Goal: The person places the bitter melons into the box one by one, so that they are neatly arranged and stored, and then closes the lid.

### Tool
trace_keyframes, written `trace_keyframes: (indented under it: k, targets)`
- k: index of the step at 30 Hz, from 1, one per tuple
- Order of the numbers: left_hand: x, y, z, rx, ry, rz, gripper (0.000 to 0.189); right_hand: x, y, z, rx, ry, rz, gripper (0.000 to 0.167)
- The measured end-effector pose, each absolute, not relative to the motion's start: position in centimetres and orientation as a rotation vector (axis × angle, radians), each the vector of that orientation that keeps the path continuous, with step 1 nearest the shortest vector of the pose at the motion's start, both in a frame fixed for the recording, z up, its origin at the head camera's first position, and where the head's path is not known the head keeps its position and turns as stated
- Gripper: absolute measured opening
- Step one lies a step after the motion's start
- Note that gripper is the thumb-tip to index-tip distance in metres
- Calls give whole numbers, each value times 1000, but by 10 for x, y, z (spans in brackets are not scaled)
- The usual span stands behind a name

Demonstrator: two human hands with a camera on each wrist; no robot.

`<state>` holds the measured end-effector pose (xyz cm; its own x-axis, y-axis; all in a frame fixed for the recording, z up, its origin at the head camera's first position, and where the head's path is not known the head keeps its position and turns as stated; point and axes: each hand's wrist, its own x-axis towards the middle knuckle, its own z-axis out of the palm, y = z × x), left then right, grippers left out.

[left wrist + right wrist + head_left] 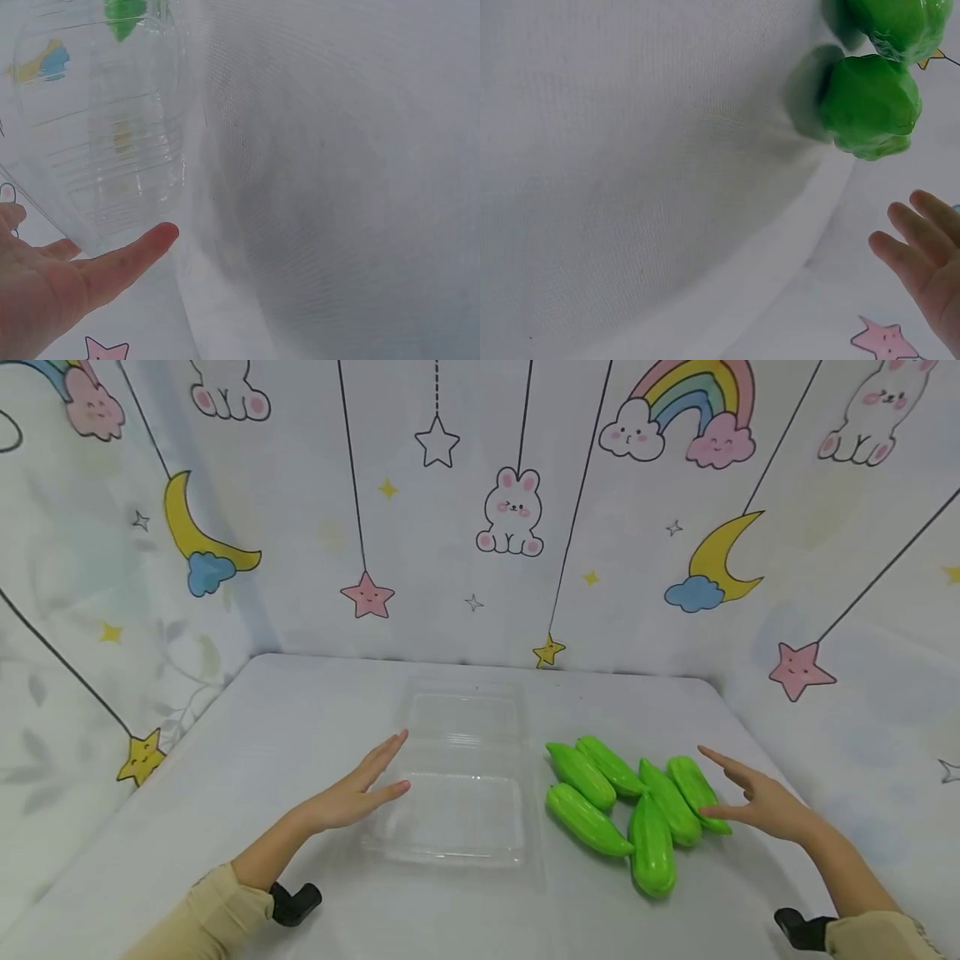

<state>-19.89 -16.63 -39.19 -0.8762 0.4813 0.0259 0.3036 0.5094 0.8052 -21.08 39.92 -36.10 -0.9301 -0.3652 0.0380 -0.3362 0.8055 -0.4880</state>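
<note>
An opened clear plastic clamshell box (480, 862) lies in the middle of the white table, its lid half folded toward the back. My left hand (341, 802) hovers by the box's left side, fingers straight and thumb apart. The left wrist view shows that hand (71, 285) with its fingertips close to the see-through wall (112, 172). Several glossy green cucumber-like vegetables (588, 822) lie in a loose cluster right of the box. Beside the rightmost of them (693, 789), my right hand (768, 810) is spread with nothing in it; its thumb overlaps that vegetable in the head view.
The white-covered table (300, 702) has rounded back corners. Cloth walls (420, 543) printed with stars, moons and rabbits rise behind it and at both sides. A black strap piece (296, 904) sits at the left wrist, another (802, 931) at the right.
</note>
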Motion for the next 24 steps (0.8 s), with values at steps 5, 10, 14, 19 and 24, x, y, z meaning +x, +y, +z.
trace_keyframes:
  k: [5,10,14,19,24]
  targets:
    - [-201,-167,-395,610,2454,1377,72,-214,400,-364,-590,2872,-849,91]
    - [-200,-166,-398,585,2407,1407,73,-218,403,-371,-618,2811,-907,91]
    - [-199,-165,-401,622,2395,1405,73,-219,404,-375,-610,2809,-899,89]
    - [-199,-165,-403,647,2411,1398,73,-219,405,-375,-571,2786,-897,88]
    - [-198,-168,-405,654,2432,1367,78,-224,405,-379,-576,2760,-908,88]
